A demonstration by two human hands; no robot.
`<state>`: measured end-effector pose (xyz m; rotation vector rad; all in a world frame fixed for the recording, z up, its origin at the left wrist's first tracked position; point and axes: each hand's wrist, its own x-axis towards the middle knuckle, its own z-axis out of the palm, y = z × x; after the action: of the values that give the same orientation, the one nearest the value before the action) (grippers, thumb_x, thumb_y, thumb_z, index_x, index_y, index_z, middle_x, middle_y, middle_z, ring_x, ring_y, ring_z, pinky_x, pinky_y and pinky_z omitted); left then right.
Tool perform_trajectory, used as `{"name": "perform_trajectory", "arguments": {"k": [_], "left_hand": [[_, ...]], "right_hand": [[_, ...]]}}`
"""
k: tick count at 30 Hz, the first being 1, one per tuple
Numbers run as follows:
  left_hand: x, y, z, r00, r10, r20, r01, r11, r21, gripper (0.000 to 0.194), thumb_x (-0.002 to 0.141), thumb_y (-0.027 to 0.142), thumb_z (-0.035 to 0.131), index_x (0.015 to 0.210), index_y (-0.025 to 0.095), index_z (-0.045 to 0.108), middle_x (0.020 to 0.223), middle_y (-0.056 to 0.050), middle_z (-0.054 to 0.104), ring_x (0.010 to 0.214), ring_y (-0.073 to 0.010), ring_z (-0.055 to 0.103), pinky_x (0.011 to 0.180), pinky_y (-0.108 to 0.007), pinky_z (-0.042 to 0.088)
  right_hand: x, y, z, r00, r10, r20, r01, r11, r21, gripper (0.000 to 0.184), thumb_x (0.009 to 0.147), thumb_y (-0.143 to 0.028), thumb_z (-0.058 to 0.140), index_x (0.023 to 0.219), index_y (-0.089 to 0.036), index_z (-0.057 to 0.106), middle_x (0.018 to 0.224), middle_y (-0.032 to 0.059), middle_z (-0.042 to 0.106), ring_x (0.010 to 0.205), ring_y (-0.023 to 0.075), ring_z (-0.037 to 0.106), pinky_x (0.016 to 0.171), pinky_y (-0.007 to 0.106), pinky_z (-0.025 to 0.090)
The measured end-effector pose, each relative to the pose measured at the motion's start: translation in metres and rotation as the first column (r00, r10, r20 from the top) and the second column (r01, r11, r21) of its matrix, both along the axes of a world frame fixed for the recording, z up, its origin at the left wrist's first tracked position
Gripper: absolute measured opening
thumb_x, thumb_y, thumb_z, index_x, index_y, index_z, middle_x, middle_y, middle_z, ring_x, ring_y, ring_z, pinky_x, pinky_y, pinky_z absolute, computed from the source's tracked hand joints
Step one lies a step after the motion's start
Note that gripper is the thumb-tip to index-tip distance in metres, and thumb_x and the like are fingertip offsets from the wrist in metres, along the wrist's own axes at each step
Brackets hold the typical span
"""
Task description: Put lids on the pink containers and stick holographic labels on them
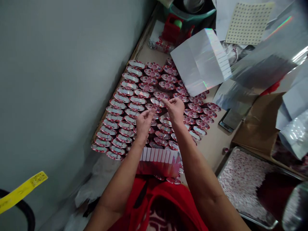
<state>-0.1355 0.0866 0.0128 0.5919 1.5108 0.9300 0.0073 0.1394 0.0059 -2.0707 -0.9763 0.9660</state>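
Rows of small containers with red-patterned round tops (166, 85) cover the table under my hands. Many of those on the left carry a pale, shiny strip (117, 104) across the top; others show a pink circle in the middle. My left hand (143, 124) is closed, thumb and fingertips pinched over a container in the middle rows. Slightly farther off and to the right, my right hand (175, 110) pinches too, its fingertips at the edge of a container top. Whatever lies between the fingertips is too small to make out. Close to my body lies a sheet of pale strips (157, 155).
A larger shiny sheet (198, 61) lies over the far containers. At right are a small scale (232, 118), a cardboard box (258, 125) and a metal tray (237, 152) of small pinkish pieces. A yellow dotted sticker sheet (249, 24) lies at the back. The wall (60, 80) borders the table's left.
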Motion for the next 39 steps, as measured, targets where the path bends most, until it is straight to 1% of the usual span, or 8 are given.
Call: {"name": "perform_trajectory", "arguments": {"k": [3, 7, 11, 15, 18, 21, 26, 39], "left_hand": [[0.005, -0.021, 0.004, 0.931, 0.079, 0.356, 0.002, 0.975, -0.220, 0.058, 0.069, 0.063, 0.090, 0.100, 0.017, 0.074, 0.093, -0.008, 0.078, 0.080, -0.0187, 0.073, 0.079, -0.033, 0.058], [0.015, -0.028, 0.002, 0.874, 0.220, 0.433, -0.098, 0.953, -0.287, 0.053, 0.056, 0.043, 0.101, 0.091, 0.016, 0.072, 0.087, -0.004, 0.077, 0.077, -0.0151, 0.073, 0.081, -0.031, 0.059], [0.008, -0.025, -0.005, 0.912, 0.283, 0.296, -0.207, 0.942, -0.263, 0.041, 0.062, 0.041, 0.096, 0.084, 0.016, 0.072, 0.079, -0.002, 0.074, 0.069, -0.0130, 0.069, 0.071, -0.027, 0.056], [-0.021, -0.005, -0.011, 0.995, 0.019, -0.101, -0.026, 0.998, -0.063, 0.024, 0.075, 0.039, 0.086, 0.080, 0.018, 0.076, 0.075, -0.001, 0.068, 0.068, -0.0139, 0.062, 0.075, -0.031, 0.055], [-0.038, 0.021, -0.014, 0.811, -0.185, -0.555, 0.253, 0.966, 0.048, 0.014, 0.077, 0.032, 0.086, 0.075, 0.022, 0.078, 0.087, -0.005, 0.068, 0.091, -0.0218, 0.064, 0.096, -0.041, 0.053], [-0.040, 0.044, -0.019, 0.573, -0.193, -0.796, 0.378, 0.924, 0.048, 0.014, 0.077, 0.033, 0.088, 0.074, 0.023, 0.078, 0.104, -0.009, 0.065, 0.110, -0.0291, 0.061, 0.107, -0.048, 0.048], [-0.032, 0.053, -0.029, 0.428, -0.199, -0.882, 0.461, 0.887, 0.024, 0.013, 0.080, 0.033, 0.085, 0.077, 0.024, 0.076, 0.109, -0.011, 0.062, 0.112, -0.0319, 0.056, 0.105, -0.051, 0.047], [-0.029, 0.054, -0.037, 0.410, -0.188, -0.892, 0.481, 0.876, 0.036, 0.015, 0.081, 0.027, 0.082, 0.074, 0.022, 0.070, 0.109, -0.012, 0.058, 0.115, -0.0334, 0.056, 0.108, -0.055, 0.047]], "right_hand": [[-0.009, -0.004, -0.001, 0.994, -0.039, -0.104, 0.042, 0.999, 0.028, 0.043, 0.076, -0.054, 0.079, 0.065, -0.023, 0.053, 0.060, -0.0057, 0.053, 0.058, 0.0119, 0.046, 0.061, 0.028, 0.036], [-0.020, -0.008, -0.002, 0.983, -0.065, -0.174, 0.072, 0.997, 0.037, 0.048, 0.074, -0.058, 0.082, 0.064, -0.024, 0.049, 0.060, -0.0062, 0.049, 0.057, 0.0116, 0.044, 0.058, 0.028, 0.038], [-0.018, -0.018, 0.001, 0.923, -0.075, -0.377, 0.098, 0.994, 0.040, 0.050, 0.065, -0.060, 0.087, 0.074, -0.024, 0.054, 0.065, -0.0059, 0.054, 0.057, 0.0123, 0.049, 0.056, 0.028, 0.042], [-0.007, -0.032, -0.002, 0.847, -0.046, -0.529, 0.055, 0.998, 0.001, 0.053, 0.049, -0.043, 0.095, 0.084, -0.022, 0.061, 0.066, -0.0055, 0.061, 0.059, 0.0134, 0.056, 0.060, 0.028, 0.048], [-0.009, -0.036, -0.010, 0.910, -0.097, -0.403, 0.104, 0.995, -0.006, 0.044, 0.055, -0.041, 0.089, 0.082, -0.022, 0.061, 0.069, -0.0026, 0.067, 0.064, 0.0161, 0.062, 0.064, 0.030, 0.052], [-0.020, -0.031, -0.018, 0.969, -0.122, -0.216, 0.127, 0.992, 0.007, 0.035, 0.062, -0.037, 0.082, 0.082, -0.023, 0.057, 0.072, -0.0029, 0.067, 0.067, 0.0174, 0.065, 0.068, 0.031, 0.053], [-0.033, -0.025, -0.022, 0.996, -0.088, 0.007, 0.088, 0.996, -0.021, 0.027, 0.069, -0.034, 0.074, 0.086, -0.024, 0.054, 0.077, -0.0031, 0.067, 0.073, 0.0175, 0.066, 0.075, 0.030, 0.051], [-0.036, -0.026, -0.020, 0.995, 0.000, 0.104, 0.004, 0.999, -0.036, 0.022, 0.077, -0.032, 0.069, 0.088, -0.025, 0.051, 0.080, -0.0036, 0.066, 0.076, 0.0165, 0.063, 0.077, 0.028, 0.047]]}}
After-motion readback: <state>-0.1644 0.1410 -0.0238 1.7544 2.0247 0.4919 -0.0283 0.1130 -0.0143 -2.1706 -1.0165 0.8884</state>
